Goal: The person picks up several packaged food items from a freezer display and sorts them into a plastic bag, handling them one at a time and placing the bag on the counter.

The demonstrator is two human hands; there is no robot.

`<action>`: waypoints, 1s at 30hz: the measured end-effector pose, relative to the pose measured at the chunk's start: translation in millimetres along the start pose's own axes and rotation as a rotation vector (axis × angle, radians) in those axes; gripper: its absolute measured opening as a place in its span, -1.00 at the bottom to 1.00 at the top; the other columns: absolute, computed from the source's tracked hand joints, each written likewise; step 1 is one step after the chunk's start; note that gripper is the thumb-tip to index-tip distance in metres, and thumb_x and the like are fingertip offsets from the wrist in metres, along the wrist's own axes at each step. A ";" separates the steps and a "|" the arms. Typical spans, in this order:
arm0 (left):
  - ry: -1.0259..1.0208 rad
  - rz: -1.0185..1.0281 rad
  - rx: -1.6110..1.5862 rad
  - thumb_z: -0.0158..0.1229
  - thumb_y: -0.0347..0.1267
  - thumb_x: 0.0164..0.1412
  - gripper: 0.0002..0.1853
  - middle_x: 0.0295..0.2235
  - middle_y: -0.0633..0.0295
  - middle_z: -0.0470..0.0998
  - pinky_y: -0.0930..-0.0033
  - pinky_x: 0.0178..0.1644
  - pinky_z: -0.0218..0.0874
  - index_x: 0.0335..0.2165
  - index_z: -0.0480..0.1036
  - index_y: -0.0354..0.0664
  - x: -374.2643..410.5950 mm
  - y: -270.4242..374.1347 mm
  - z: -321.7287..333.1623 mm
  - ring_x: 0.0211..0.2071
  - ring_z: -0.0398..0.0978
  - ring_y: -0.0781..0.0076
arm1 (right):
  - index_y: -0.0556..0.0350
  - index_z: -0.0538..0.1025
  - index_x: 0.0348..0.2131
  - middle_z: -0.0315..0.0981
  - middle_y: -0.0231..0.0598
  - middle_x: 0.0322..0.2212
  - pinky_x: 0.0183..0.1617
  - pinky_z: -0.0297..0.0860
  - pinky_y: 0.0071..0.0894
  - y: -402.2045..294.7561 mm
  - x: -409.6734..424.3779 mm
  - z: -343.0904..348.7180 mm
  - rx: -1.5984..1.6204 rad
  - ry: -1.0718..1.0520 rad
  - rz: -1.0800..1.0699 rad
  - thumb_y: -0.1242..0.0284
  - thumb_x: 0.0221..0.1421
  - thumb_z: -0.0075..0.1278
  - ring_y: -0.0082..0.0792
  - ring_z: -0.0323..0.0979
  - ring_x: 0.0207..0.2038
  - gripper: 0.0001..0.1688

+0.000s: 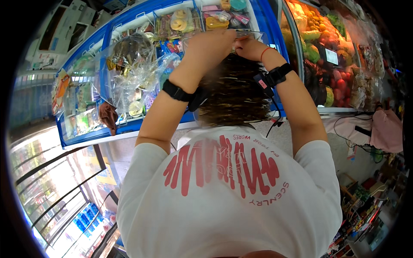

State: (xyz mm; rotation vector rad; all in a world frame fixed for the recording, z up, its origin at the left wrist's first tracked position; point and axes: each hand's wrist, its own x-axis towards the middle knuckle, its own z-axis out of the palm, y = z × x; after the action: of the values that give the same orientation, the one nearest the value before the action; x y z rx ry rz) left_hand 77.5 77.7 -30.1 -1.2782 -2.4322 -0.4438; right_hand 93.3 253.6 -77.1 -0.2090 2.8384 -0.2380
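Observation:
A tall stack of thin dark-brown strips or sheets [234, 93] stands before my chest, its layers showing at the side. What they are made of I cannot tell. Over the stack's far end, my left hand [214, 42] bends inward, its fingers mostly hidden behind the back of the hand. Close beside it, my right hand [251, 49] has its fingers curled in, with a red string around the wrist. A small orange piece [242, 37] shows between the hands. Whether either hand grips it is not clear. Clear plastic [259, 34] lies just beyond the fingers.
A blue-framed chest freezer [129, 127] with glass lids holds packaged goods. On it lie crumpled clear bags [138, 77] and a brown cloth [108, 116]. At right, a lit display case [301, 64] holds fruit and vegetables. A cable [273, 106] hangs near my right forearm.

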 end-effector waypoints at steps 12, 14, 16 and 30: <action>-0.410 -0.149 -0.671 0.07 -0.26 -0.02 -0.75 -0.30 0.04 0.50 0.17 -0.22 0.28 -0.34 0.43 -0.16 18.1 -18.9 40.7 -0.26 0.44 0.04 | 0.19 0.49 -0.36 0.45 0.09 -0.39 -0.19 0.31 -0.08 -16.4 -27.8 -30.4 0.213 0.069 -0.037 0.40 -0.01 -0.16 0.06 0.39 -0.28 -0.72; -0.410 -0.135 -0.585 0.07 -0.24 0.00 -0.71 -0.29 0.05 0.50 0.18 -0.19 0.27 -0.29 0.41 -0.14 10.9 -20.5 51.9 -0.23 0.44 0.05 | 0.22 0.46 -0.29 0.43 0.12 -0.35 -0.19 0.31 -0.12 -1.8 -22.2 -16.8 0.248 0.098 -0.081 0.43 -0.02 -0.14 0.06 0.38 -0.26 -0.71; -0.420 -0.151 -0.511 0.07 -0.22 0.00 -0.68 -0.28 0.05 0.50 0.17 -0.18 0.27 -0.24 0.40 -0.11 7.4 -25.6 66.2 -0.22 0.43 0.05 | 0.10 0.45 -0.22 0.42 -0.03 -0.25 -0.13 0.29 -0.20 -3.7 -22.6 -24.6 0.251 0.039 -0.057 0.38 -0.02 -0.08 -0.05 0.36 -0.18 -0.68; -0.589 -0.207 -0.329 0.17 -0.08 -0.08 -0.55 -0.31 0.06 0.51 0.15 -0.20 0.27 -0.25 0.46 -0.12 21.6 -17.0 74.5 -0.26 0.45 0.06 | -0.01 0.42 -0.29 0.41 -0.14 -0.32 -0.23 0.32 -0.24 8.1 -19.4 -14.1 -0.003 0.255 -0.245 0.32 -0.02 -0.07 -0.09 0.39 -0.26 -0.74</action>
State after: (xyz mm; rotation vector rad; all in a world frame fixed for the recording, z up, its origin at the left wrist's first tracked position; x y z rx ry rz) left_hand 39.7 116.1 -88.4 -1.4522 -3.1054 -0.6124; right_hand 106.6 266.7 -60.0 -0.5666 3.0617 -0.3331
